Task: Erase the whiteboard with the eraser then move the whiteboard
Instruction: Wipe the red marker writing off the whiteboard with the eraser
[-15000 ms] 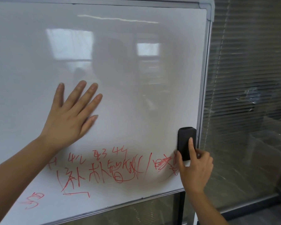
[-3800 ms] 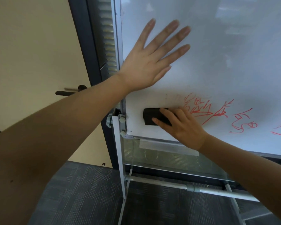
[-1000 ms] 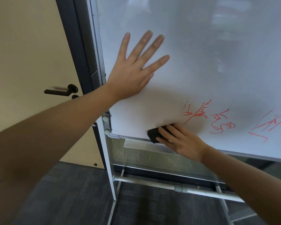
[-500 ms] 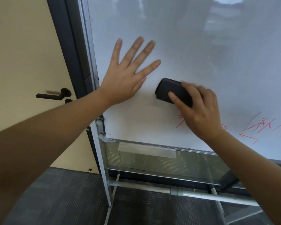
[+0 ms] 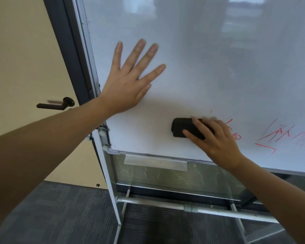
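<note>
The whiteboard (image 5: 201, 59) on its metal stand fills the upper right of the head view. My left hand (image 5: 128, 83) lies flat on the board near its left edge, fingers spread. My right hand (image 5: 217, 140) holds the black eraser (image 5: 180, 128) against the board low down, fingers curled over its right half. Red marker writing (image 5: 278, 136) shows to the right of that hand, along the lower part of the board. The board left of the eraser is wiped white.
A beige door with a dark lever handle (image 5: 56, 104) stands left of the board, beside a dark door frame (image 5: 69, 50). The stand's grey crossbar (image 5: 183, 206) and upright post (image 5: 111, 182) sit over dark carpet (image 5: 60, 217). Glass with blinds is behind.
My right hand has slid the eraser down and to the right over the red writing, wiping more of it away. My left hand stays flat on the board.
</note>
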A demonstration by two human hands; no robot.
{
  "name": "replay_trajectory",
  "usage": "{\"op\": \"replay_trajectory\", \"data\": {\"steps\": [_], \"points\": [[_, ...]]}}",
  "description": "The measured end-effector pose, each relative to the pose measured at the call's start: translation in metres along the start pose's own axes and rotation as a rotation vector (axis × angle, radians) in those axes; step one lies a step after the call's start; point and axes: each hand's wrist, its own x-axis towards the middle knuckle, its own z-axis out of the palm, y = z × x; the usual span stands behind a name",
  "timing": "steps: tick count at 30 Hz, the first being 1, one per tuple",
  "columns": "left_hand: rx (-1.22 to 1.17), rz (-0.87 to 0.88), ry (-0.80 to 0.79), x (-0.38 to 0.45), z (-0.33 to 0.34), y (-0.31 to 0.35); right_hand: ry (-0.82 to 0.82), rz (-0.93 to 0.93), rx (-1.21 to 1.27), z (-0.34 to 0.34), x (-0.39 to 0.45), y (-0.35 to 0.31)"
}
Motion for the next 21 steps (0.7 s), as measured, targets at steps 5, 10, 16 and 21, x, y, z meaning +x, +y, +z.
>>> {"op": "replay_trajectory", "data": {"steps": [5, 10, 16, 21], "points": [[-0.025, -0.006, -0.024, -0.002, 0.000, -0.004, -0.148, -0.284, -0.029, 0.005, -0.029, 0.011], [-0.040, -0.004, -0.036, -0.004, 0.001, -0.004, -0.142, -0.426, -0.045, 0.001, -0.019, 0.027], [-0.042, -0.018, -0.038, -0.005, 0.006, -0.001, 0.102, -0.151, -0.010, -0.012, 0.020, 0.059], [-0.036, -0.030, -0.026, -0.007, 0.008, 0.002, 0.114, -0.143, -0.030, -0.008, 0.015, 0.058]]}}
